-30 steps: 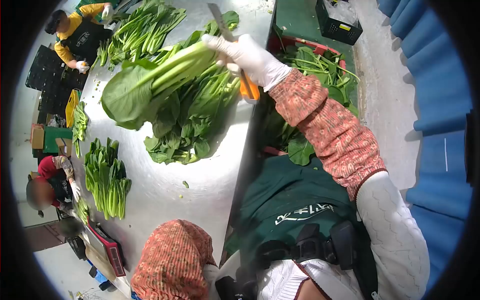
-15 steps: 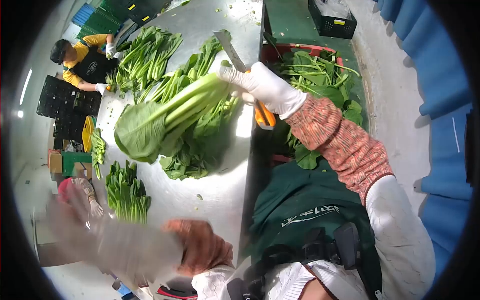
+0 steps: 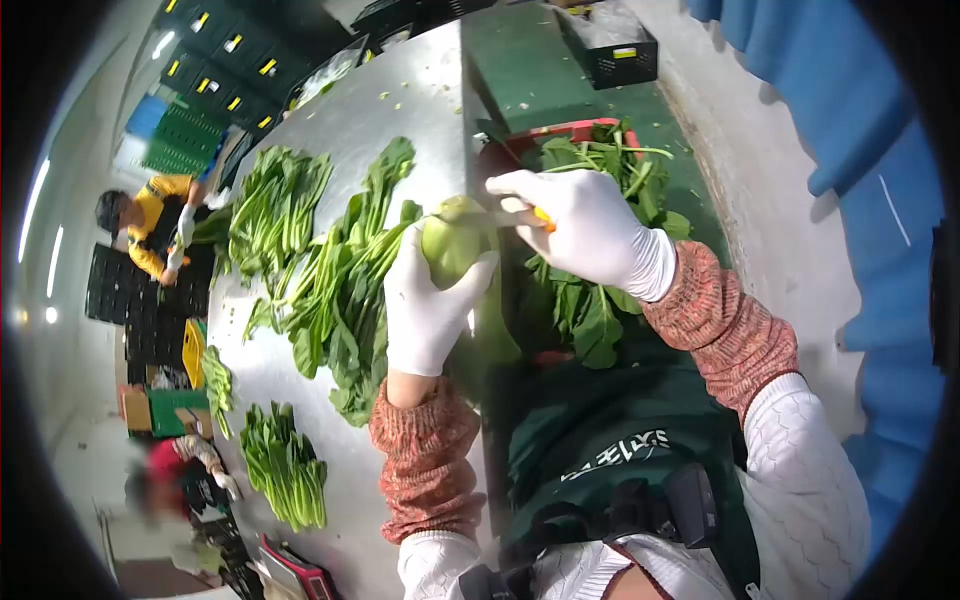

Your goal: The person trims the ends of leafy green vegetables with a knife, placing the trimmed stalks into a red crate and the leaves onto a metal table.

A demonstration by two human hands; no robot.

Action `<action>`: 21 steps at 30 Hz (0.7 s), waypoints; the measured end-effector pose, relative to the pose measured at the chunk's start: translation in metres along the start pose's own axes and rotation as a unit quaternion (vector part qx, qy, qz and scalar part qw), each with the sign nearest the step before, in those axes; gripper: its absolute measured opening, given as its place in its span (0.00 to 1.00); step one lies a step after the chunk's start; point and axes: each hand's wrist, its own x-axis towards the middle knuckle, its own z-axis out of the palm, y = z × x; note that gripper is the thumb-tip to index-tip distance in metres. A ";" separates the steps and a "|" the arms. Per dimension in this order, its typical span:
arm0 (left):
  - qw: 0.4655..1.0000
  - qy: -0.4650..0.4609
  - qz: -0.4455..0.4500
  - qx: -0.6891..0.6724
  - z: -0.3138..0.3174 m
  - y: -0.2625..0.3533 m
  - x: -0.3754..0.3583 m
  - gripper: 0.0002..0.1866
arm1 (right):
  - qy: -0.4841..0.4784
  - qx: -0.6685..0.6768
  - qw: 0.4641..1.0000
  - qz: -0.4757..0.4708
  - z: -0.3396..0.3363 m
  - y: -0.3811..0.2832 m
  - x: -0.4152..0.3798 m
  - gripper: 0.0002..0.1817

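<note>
My left hand (image 3: 422, 310), in a white glove, is closed around the pale green base of a leafy green bunch (image 3: 450, 245), its cut end turned up toward me. The bunch's leaves hang blurred below, over the table edge. In my right hand (image 3: 595, 225), also gloved, is a knife (image 3: 485, 219) with an orange handle mostly hidden by my fingers. Its blade lies across the top of the stem base, just above my left fingers. Beside my left hand a pile of leafy greens (image 3: 345, 265) lies on the metal table (image 3: 425, 85).
A red-rimmed crate (image 3: 560, 130) holding loose leaves stands right of the table. More bunches lie farther left (image 3: 280, 200) and nearer (image 3: 285, 465). A co-worker in yellow (image 3: 165, 220) works across the table; another person (image 3: 190, 475) is at lower left. A black crate (image 3: 615, 60) sits beyond.
My left hand has swung in from the lower left and taken hold of the bunch that my right hand held up. My right hand now keeps only the knife, its blade brought to the stem base.
</note>
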 end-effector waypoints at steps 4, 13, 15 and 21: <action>0.999 -0.025 0.022 -0.004 0.025 0.006 0.009 0.22 | -0.040 -0.062 0.997 0.029 -0.018 0.006 -0.006 0.21; 0.990 -0.113 -0.005 -0.080 0.051 -0.017 0.024 0.26 | -0.158 -0.152 0.959 0.181 0.017 0.180 -0.022 0.12; 0.972 -0.140 -0.037 -0.187 0.053 -0.033 0.034 0.26 | -0.169 -0.118 0.947 0.247 -0.002 0.156 -0.022 0.14; 0.860 -0.255 -0.069 -0.436 0.062 -0.046 0.041 0.34 | -0.227 0.374 0.876 0.201 -0.034 0.082 0.005 0.26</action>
